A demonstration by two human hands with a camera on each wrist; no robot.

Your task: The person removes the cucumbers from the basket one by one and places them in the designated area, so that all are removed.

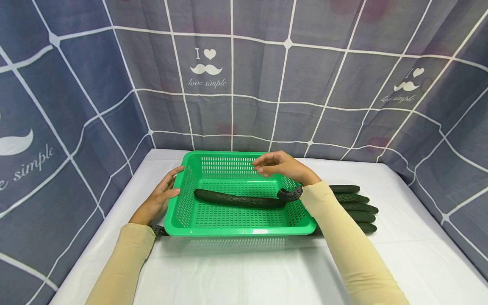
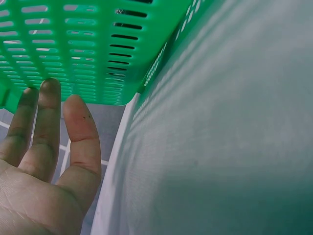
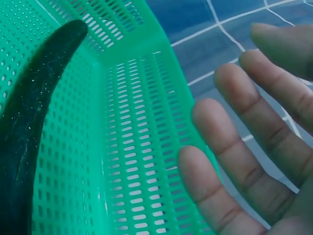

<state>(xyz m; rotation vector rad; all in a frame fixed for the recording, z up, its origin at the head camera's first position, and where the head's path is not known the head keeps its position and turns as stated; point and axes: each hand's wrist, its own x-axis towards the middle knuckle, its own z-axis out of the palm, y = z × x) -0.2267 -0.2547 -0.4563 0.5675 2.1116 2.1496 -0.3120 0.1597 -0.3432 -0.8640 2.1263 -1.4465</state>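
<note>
One dark green cucumber [image 1: 240,200] lies lengthwise in a green plastic basket [image 1: 236,231] with slotted walls. In the right wrist view, the tapered end of this cucumber [image 3: 46,73] shows against the basket floor. My left hand [image 1: 156,201] is at the basket's left side, its fingertips by the rim; the left wrist view shows loosely extended fingers [image 2: 48,117] beside the slotted wall. Above the basket's right back part hovers my right hand [image 1: 286,167], holding nothing, with fingers loosely bent and spread. My right forearm and wristband cover part of the basket's right side.
Several more cucumbers [image 1: 362,207] lie side by side on the white table [image 1: 411,254], right of the basket and partly behind my right sleeve. A grey gridded curtain [image 1: 251,84] stands close behind the table and on both sides.
</note>
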